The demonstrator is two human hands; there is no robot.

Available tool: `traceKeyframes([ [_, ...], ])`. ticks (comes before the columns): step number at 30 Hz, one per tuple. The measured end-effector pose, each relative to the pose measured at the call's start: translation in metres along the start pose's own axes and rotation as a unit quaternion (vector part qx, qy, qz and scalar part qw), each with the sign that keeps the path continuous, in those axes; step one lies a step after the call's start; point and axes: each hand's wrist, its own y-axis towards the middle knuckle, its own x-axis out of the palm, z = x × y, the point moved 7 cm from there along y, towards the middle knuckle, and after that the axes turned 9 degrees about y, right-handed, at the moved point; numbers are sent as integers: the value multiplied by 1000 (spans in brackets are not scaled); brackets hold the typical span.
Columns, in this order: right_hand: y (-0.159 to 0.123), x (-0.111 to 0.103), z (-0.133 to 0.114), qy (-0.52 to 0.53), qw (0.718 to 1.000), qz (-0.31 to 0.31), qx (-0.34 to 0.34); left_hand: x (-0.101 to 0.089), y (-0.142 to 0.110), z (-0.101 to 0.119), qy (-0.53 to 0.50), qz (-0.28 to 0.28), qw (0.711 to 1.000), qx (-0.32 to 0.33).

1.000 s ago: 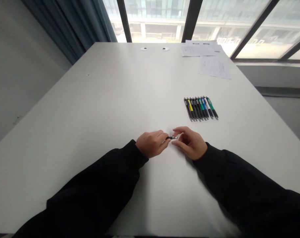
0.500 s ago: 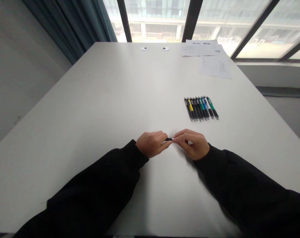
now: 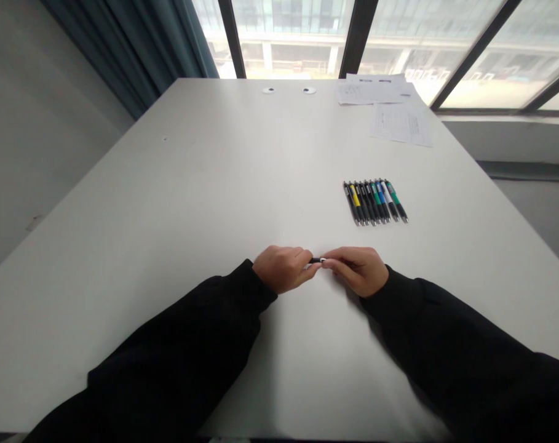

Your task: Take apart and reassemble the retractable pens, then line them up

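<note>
Between my two hands a black pen point(image 3: 315, 260) with a silvery tip lies level, low over the white table point(image 3: 191, 203). My left hand point(image 3: 283, 268) is closed around its body, hiding most of it. At the pen's right end, my right hand point(image 3: 360, 269) pinches the silvery tip between thumb and fingers. Beyond my right hand, several pens point(image 3: 374, 203) lie side by side in a row, with black, yellow, green, blue and white barrels and dark grips.
Sheets of paper point(image 3: 401, 123) lie at the table's far right. Two white oval pieces with dark centres, a left one point(image 3: 269, 90) and a right one point(image 3: 309, 90), sit by the far edge. A blue curtain point(image 3: 168, 49) hangs at the back left beside windows.
My right hand's fingers have curled down and drawn closer together at the pen's tip. The left hand and the row of pens have stayed in place.
</note>
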Motion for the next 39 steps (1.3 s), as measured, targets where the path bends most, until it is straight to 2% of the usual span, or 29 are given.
traceKeyframes([
  [5, 0, -4, 1, -3, 1000, 24, -9, 4, -1, -5, -13, -19, 999, -24],
  [10, -1, -10, 7, -13, 998, 66, 3, 3, -1, -5, 39, 0, 999, -10],
  [13, 2, -15, 8, -58, 994, 93, -8, 1, 0, -4, 57, 14, 998, -7],
  [20, 14, 0, 10, -140, 989, 19, -53, 0, 2, -3, 56, 36, 998, -4],
  [24, 12, -1, 4, -138, 988, 29, -65, -1, 2, -3, 56, 37, 998, 1],
  [30, 5, 0, -14, -111, 984, 19, -140, -2, 2, -1, 47, 35, 998, 12],
  [39, 6, 6, -8, -118, 985, -10, -127, -4, 2, 0, 37, 36, 998, 29],
])
